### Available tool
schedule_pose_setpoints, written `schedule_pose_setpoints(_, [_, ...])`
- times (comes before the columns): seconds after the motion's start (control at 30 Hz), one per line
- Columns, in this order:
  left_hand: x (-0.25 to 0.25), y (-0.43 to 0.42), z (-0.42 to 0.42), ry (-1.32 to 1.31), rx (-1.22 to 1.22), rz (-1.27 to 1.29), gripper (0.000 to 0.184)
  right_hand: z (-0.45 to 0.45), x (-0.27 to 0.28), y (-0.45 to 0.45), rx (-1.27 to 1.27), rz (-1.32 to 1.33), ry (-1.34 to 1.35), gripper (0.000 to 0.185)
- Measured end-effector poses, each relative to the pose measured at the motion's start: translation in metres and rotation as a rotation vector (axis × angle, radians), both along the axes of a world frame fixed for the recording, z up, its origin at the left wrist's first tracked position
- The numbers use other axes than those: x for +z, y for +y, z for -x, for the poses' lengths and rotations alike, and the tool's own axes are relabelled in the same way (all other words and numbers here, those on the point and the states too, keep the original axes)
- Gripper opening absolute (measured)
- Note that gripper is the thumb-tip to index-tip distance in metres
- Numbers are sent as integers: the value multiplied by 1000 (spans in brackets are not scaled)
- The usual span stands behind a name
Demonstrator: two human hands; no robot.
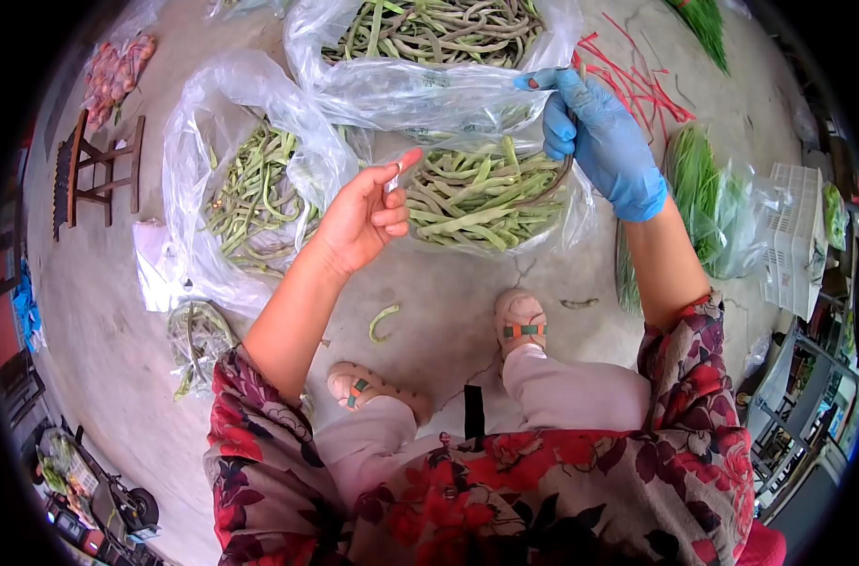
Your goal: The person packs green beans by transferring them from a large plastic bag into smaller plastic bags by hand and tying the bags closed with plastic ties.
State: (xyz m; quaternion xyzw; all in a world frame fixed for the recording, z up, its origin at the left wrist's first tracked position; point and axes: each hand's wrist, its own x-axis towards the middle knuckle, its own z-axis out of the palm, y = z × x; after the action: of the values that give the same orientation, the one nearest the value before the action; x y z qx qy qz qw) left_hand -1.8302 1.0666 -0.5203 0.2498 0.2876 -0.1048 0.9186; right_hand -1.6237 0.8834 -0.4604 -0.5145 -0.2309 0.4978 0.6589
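My left hand (pixel 365 215) is bare, its fingers curled and the index fingertip pointing out. A small white bit shows at the fingers; I cannot make out whether it is held or worn. On my right hand (pixel 604 141) is a blue glove with a torn fingertip. Its fingers are closed round a long dark green bean (pixel 563 184), which hangs down beside the palm. Between and below the hands lies a clear bag of green beans (pixel 486 203). A larger plastic bag (pixel 382 90) of darker beans stands beyond it, and another bean bag (pixel 226 94) is at the left.
Loose beans (pixel 384 324) lie on the concrete floor near my shoes (pixel 521 316). Red strips (pixel 637 80) are scattered at upper right. Bundled greens (pixel 698 193) and a white crate (pixel 790 231) stand at the right. A wooden stool (pixel 94 174) is at the left.
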Motion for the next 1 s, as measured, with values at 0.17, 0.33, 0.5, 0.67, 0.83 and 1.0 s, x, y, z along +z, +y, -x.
schedule_pose_setpoints(0.17, [0, -1, -9, -23, 8, 26, 50, 32, -49, 8, -218, -146, 270, 37])
schedule_pose_setpoints(0.33, [-1, 0, -5, -8, 11, -1, 50, 30, -82, -16, -14, 250, -371, 39])
schedule_pose_setpoints(0.5, [-3, 1, 0, 24, 5, -6, 49, -10, -89, -41, -82, 651, -557, 44])
schedule_pose_setpoints(0.67, [4, -4, -12, 44, -75, -68, 48, -16, -140, -12, 134, 935, -802, 45])
schedule_pose_setpoints(0.83, [-11, 3, -15, 1, 33, -2, 43, -2, -146, -22, 51, 611, -555, 33])
schedule_pose_setpoints(1.0, [-5, -8, -20, -4, 16, -48, 45, 34, -123, -13, 332, 463, -1171, 37])
